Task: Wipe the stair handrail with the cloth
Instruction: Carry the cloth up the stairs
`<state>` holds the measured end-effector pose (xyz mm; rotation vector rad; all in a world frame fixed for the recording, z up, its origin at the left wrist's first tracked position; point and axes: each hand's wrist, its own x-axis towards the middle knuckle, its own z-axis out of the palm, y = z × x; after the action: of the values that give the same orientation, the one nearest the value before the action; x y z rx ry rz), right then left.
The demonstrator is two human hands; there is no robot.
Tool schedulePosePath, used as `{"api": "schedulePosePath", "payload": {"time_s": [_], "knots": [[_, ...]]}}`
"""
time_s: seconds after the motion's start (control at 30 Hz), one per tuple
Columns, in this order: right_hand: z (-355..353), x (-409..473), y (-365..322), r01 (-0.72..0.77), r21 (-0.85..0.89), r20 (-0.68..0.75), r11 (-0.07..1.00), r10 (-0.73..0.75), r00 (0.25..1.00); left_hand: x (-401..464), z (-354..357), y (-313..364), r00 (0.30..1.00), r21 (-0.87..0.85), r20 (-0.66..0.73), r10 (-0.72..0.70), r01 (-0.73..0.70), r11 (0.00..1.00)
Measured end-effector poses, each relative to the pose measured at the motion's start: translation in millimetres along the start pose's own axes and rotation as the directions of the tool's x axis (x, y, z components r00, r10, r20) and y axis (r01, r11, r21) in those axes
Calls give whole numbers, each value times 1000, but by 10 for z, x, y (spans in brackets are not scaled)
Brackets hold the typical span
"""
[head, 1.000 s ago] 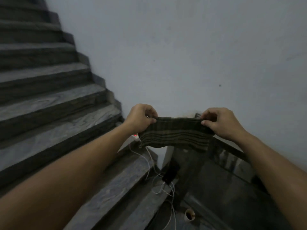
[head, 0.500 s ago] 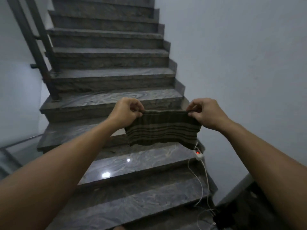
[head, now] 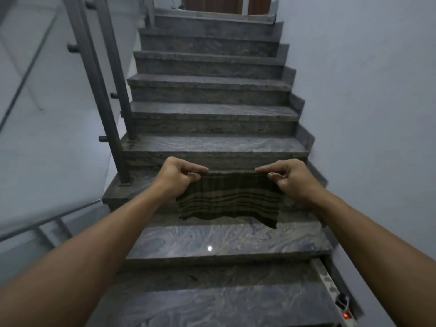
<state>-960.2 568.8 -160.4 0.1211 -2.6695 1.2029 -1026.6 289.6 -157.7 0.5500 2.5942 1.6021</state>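
Note:
A dark cloth (head: pixel 230 199) with lighter stripes hangs stretched between both hands in front of me, over the lower steps. My left hand (head: pixel 178 175) pinches its top left corner. My right hand (head: pixel 286 177) pinches its top right corner. The metal stair railing (head: pixel 94 74) rises along the left side of the flight, its posts standing on the steps' left ends. A lower handrail (head: pixel 47 220) slopes down at the bottom left. Both hands are well to the right of the railing and apart from it.
Grey marble steps (head: pixel 212 147) climb straight ahead to a landing with a wooden door (head: pixel 212 3). A plain wall (head: pixel 365 114) closes the right side. A white power strip (head: pixel 339 300) with a red light lies on a low step at the right.
The view has swung left from the right wall onto the staircase, bringing the railing into sight. Both hands kept holding the cloth stretched between them.

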Motion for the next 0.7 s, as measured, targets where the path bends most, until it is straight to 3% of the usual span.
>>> {"api": "schedulePosePath", "payload": {"time_s": [0.23, 0.7], "knots": [[-404, 1310, -307, 21, 52, 66, 998, -25, 997, 1100, -538, 439, 1000, 37, -14, -6, 6, 999], [-1135, 4007, -1227, 209, 30, 74, 977, -211, 975, 3058, -1725, 1464, 968, 110, -246, -47, 76, 991]]}}
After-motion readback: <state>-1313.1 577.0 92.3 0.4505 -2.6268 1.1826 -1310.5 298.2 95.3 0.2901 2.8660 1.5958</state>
